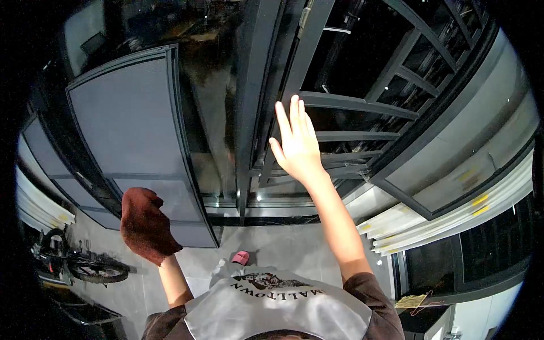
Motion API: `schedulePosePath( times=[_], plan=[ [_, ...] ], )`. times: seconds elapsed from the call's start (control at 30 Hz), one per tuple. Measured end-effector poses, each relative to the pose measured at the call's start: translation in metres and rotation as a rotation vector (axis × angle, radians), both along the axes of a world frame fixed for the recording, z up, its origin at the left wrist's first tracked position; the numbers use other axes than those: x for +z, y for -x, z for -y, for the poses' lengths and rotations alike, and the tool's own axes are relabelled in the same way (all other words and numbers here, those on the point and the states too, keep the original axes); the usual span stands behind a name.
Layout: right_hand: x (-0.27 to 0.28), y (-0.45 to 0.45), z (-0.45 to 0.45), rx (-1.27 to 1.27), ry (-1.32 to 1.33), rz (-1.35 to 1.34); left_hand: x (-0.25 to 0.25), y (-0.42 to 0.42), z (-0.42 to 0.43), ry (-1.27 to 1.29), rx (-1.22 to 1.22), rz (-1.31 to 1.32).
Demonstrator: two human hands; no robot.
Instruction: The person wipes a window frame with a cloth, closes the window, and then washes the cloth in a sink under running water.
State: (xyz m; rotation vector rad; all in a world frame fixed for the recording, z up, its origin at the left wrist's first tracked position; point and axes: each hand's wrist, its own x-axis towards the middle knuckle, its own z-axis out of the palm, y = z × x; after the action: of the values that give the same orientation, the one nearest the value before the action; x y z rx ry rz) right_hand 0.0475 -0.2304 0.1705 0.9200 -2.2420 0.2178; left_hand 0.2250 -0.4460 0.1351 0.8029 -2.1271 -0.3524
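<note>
A reddish-brown cloth mitt (146, 226) covers my left hand (148, 224) down to the wrist, hiding the fingers. It is in front of the lower part of a grey-panelled screen door (139, 119) that stands swung out; whether it touches the panel, I cannot tell. My right hand (297, 141) is bare and open, fingers stretched upward. The fingertips lie at or just before the dark upright frame (300, 62) of a barred window or door (362, 105); contact is not certain.
Tiled grey floor (272, 238) lies below, with a pink slipper (241, 258) near the door sill. A bicycle (96, 266) stands at the left. Another framed panel (459, 164) and white curtains (430, 221) are at the right. A hanger (422, 303) lies at lower right.
</note>
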Motion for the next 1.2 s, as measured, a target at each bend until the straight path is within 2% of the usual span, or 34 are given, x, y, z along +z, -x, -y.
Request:
schedulePosePath(
  times=[0.1,0.2,0.3,0.4,0.47,0.7,0.77,0.8,0.87,1.0,1.03,1.2],
  plan=[
    [0.0,0.022,0.007,-0.035,-0.017,0.037,0.009,0.005,-0.004,0.031,-0.128,-0.065],
    [-0.001,0.045,0.013,-0.069,-0.034,0.074,0.012,0.006,-0.011,-0.075,-0.292,-0.106],
    [-0.005,0.057,0.022,-0.065,0.027,0.078,0.003,0.006,-0.011,-0.202,-0.215,-0.089],
    [-0.002,0.069,0.027,-0.079,0.025,0.081,-0.01,0.009,-0.005,-0.336,-0.273,-0.176],
    [-0.001,0.076,0.031,-0.067,0.026,0.079,-0.012,0.011,-0.009,-0.41,-0.195,-0.241],
    [-0.007,0.079,0.04,-0.129,0.109,0.066,0.001,0.009,-0.012,-0.217,-0.159,-0.042],
    [-0.008,0.08,0.04,-0.146,0.107,0.036,-0.01,0.016,-0.008,-0.481,-0.212,-0.358],
    [-0.009,0.083,0.041,-0.148,0.108,0.037,-0.009,0.018,-0.008,-0.48,-0.214,-0.357],
    [-0.009,0.076,0.043,-0.159,0.114,0.021,0.002,0.009,-0.011,-0.418,-0.174,-0.19],
    [-0.01,0.078,0.04,-0.158,0.14,0.046,0.001,0.01,-0.013,-0.412,-0.268,-0.267],
    [-0.009,0.08,0.037,-0.141,0.13,0.04,0.007,0.009,-0.016,-0.257,-0.287,-0.165],
    [-0.009,0.084,0.008,-0.008,0.066,-0.035,0.001,0.005,-0.01,0.12,-0.341,0.168]
  ],
)
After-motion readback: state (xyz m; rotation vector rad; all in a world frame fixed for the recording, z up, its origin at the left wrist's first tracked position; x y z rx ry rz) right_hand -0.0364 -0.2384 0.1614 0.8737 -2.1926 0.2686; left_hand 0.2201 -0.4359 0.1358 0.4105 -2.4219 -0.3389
